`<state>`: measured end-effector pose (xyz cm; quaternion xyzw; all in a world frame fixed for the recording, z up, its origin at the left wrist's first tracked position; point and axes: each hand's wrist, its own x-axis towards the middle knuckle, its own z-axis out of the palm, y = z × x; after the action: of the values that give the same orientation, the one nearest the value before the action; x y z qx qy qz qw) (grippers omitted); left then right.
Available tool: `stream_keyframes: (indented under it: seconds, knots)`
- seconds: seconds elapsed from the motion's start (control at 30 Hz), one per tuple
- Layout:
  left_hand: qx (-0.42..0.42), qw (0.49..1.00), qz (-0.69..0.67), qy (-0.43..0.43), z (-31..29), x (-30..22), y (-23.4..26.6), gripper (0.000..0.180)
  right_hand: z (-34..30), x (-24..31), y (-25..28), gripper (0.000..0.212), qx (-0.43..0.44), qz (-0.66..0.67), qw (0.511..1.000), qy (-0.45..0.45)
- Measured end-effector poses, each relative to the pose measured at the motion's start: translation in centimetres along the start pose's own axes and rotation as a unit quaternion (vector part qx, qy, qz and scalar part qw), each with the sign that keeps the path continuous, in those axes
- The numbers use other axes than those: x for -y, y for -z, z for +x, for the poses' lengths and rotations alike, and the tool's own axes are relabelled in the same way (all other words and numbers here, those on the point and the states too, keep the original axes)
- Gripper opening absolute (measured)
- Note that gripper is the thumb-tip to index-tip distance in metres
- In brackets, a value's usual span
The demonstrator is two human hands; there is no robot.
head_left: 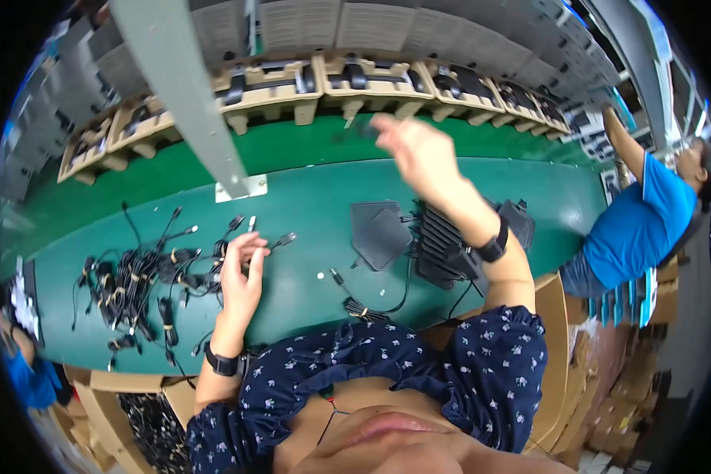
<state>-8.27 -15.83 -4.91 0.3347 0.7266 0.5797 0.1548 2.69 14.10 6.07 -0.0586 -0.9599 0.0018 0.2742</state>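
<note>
Cables (pixel 137 283) left of your half-curled left hand (pixel 242 275).
I cannot tell if it pinches one; near a tan tray (pixel 381 91), blur masks whether your right hand (pixel 420 154) grips the dark item (pixel 363 130) at its fingertips.

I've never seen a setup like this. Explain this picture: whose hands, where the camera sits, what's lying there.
There is no robot here: a person works with two bare hands. One wide fisheye camera on their head looks down, so straight edges bend. On the green table, black cables lie at the left and flat black pieces nearer the right. Tan trays line up behind. The left hand is at the cables' edge; its grip is unclear. The right hand reaches toward the trays, a blurred dark thing by its fingertips; whether it is held, I cannot tell.
</note>
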Motion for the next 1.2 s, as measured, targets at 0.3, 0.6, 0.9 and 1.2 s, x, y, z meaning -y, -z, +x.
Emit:
stream_keyframes:
  seconds: [0.3, 0.6, 0.9, 1.2]
  knots:
    - [0.055, 0.982, 0.156, -0.093, 0.0, 0.3, -2.5, 0.022, 3.4, -20.0, 0.7, 0.026, -0.053, -0.318, 0.925, -0.199]
    - [0.035, 0.973, 0.199, -0.111, 0.5, 0.0, -2.7, 0.022, 6.5, -23.6, -5.3, 0.019, 0.129, -0.299, 0.912, -0.251]
    - [0.049, 0.973, 0.208, -0.092, 0.6, 0.2, -2.5, 0.02, 6.0, -24.8, -8.8, 0.036, 0.128, -0.345, 0.886, -0.283]
    - [0.044, 0.963, 0.228, -0.135, 0.7, 0.1, -2.6, 0.016, 6.1, -27.8, -9.9, 0.037, 0.104, -0.176, 0.896, -0.395]
